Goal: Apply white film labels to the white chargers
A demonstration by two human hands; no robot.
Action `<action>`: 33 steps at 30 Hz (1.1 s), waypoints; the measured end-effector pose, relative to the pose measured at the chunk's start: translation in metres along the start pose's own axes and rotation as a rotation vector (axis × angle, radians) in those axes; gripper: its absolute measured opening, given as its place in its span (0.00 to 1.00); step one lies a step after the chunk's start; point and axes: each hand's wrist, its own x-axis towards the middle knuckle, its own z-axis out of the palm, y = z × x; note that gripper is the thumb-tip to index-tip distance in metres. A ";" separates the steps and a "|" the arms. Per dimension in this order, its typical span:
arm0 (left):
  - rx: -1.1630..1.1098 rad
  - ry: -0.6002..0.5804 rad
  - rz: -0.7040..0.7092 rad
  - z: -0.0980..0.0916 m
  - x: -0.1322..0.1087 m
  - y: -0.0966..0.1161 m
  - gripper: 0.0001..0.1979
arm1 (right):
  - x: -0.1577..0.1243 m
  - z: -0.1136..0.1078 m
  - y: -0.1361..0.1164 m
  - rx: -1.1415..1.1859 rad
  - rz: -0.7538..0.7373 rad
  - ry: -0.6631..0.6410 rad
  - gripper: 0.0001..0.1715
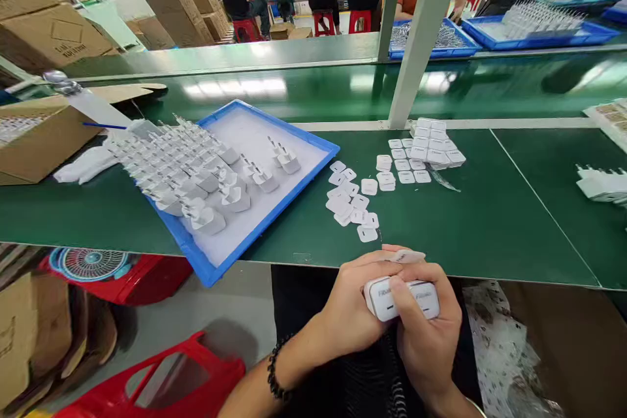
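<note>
Over my lap, just off the table's front edge, my left hand point(350, 304) and my right hand point(428, 333) meet, fingers curled round white plastic charger pieces point(381, 299). Two rounded white faces with grey lettering and a small dark slot show side by side, and my right thumb presses across them. Another thin white cover point(407, 256) sticks up between the fingers above. How deep the held pieces are is hidden by my palms. On the table just beyond lie loose white slotted covers point(345, 199), scattered and overlapping.
To the left, a blue-rimmed tray point(289, 192) overhangs the front edge, with many white plugs point(181, 160) standing pins up. Stacked white covers point(434, 144) sit near a metal post point(421, 39). More plugs point(605, 183) lie far right. A red chair point(196, 366) stands below; people sit beyond.
</note>
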 end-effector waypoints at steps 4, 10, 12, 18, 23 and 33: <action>0.023 0.005 0.043 0.000 0.000 -0.004 0.08 | 0.002 0.001 0.001 0.049 0.061 0.014 0.06; 0.037 0.071 -0.005 0.005 0.000 -0.010 0.10 | 0.005 0.002 0.005 -0.058 0.075 0.071 0.12; 0.015 0.112 -0.042 0.005 0.001 -0.013 0.13 | 0.005 0.002 0.005 -0.120 0.086 0.063 0.22; -0.092 0.167 -0.060 0.000 0.006 -0.021 0.17 | 0.004 -0.007 0.003 -0.144 0.221 -0.079 0.46; -0.101 0.096 -0.051 -0.005 0.009 -0.020 0.19 | 0.025 -0.032 0.004 -0.073 0.217 -0.267 0.25; 0.081 0.125 -0.141 -0.015 0.003 -0.016 0.20 | 0.052 -0.047 -0.012 -0.331 0.137 -0.285 0.16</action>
